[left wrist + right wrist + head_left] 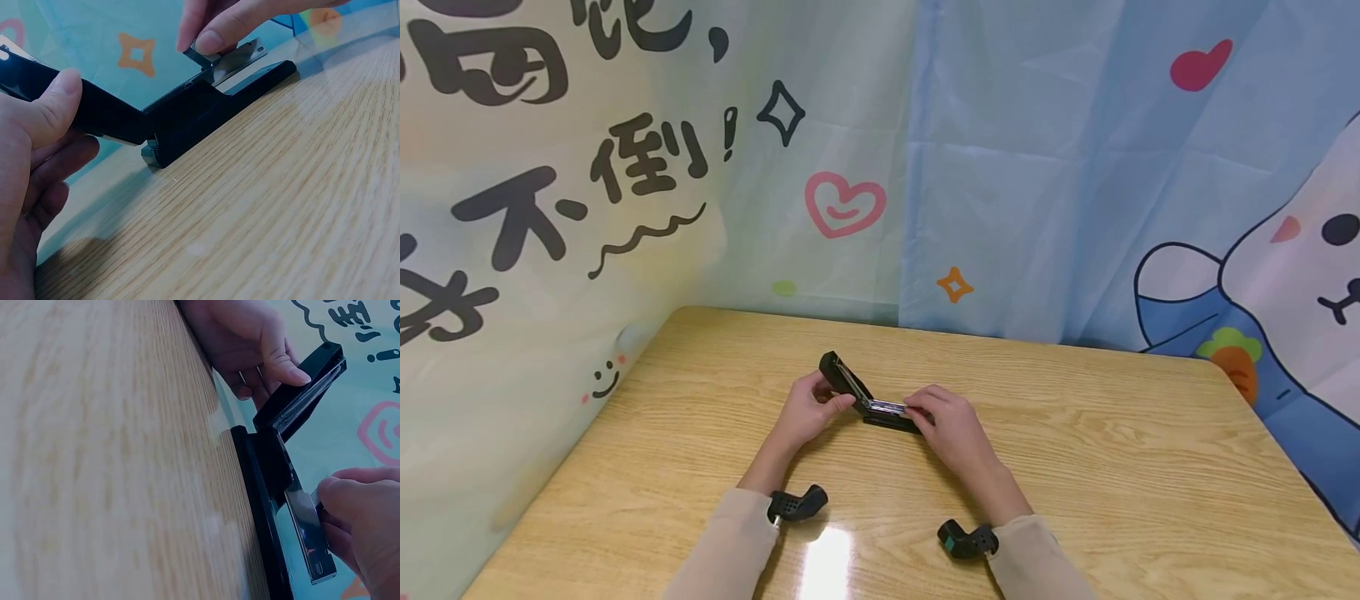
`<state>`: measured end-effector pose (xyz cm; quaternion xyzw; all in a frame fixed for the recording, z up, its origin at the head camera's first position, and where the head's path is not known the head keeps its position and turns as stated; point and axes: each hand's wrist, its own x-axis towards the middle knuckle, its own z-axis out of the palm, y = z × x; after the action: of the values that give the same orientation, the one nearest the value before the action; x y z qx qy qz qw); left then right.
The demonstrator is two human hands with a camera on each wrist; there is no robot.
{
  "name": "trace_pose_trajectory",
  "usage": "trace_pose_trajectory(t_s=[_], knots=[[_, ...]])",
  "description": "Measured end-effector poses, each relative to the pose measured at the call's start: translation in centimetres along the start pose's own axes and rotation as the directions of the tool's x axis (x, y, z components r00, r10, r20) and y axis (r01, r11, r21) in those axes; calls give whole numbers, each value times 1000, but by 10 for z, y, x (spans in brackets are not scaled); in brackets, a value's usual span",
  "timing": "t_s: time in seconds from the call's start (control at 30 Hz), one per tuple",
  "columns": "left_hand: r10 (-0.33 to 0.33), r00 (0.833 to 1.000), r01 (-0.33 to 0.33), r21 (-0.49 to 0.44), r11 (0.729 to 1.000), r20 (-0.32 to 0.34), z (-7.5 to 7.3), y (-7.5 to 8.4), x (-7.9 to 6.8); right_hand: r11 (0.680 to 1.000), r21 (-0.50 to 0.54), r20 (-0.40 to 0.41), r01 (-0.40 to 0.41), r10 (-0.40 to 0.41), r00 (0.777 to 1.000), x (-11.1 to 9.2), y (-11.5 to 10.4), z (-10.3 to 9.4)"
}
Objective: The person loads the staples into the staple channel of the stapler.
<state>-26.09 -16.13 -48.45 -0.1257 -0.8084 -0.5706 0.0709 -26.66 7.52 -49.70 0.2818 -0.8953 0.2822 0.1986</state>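
Note:
A black stapler (891, 422) stands on the wooden table with its top swung up, in the middle of the head view. My left hand (810, 408) grips the raised top cover (106, 109), thumb on its near side. Inside, the metal staple channel (306, 534) lies exposed above the black base (265, 531). My right hand (951, 425) pinches a small grey piece, apparently a strip of staples (201, 57), at the channel. Fingers hide most of that strip, so whether it sits in the channel I cannot tell.
Wooden tabletop (1112, 467) stretches around the stapler. Behind it hangs a printed cloth backdrop (1015, 167), which continues along the left side. Black wrist cameras (797, 503) are strapped to both wrists, close above the table.

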Motion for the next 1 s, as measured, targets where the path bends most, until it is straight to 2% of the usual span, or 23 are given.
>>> trace_pose_trajectory(t_s=[0.5, 0.83, 1.0], knots=[[-8, 1000, 8, 14, 1000, 4, -1, 0, 0, 995, -100, 96, -2, 12, 995, 9, -11, 0], [1, 1000, -1, 14, 1000, 8, -2, -2, 0, 989, -140, 123, 40, -23, 992, 12, -10, 1], [8, 1000, -9, 21, 1000, 14, -1, 0, 0, 983, -162, 135, 86, -65, 989, 13, -10, -1]])
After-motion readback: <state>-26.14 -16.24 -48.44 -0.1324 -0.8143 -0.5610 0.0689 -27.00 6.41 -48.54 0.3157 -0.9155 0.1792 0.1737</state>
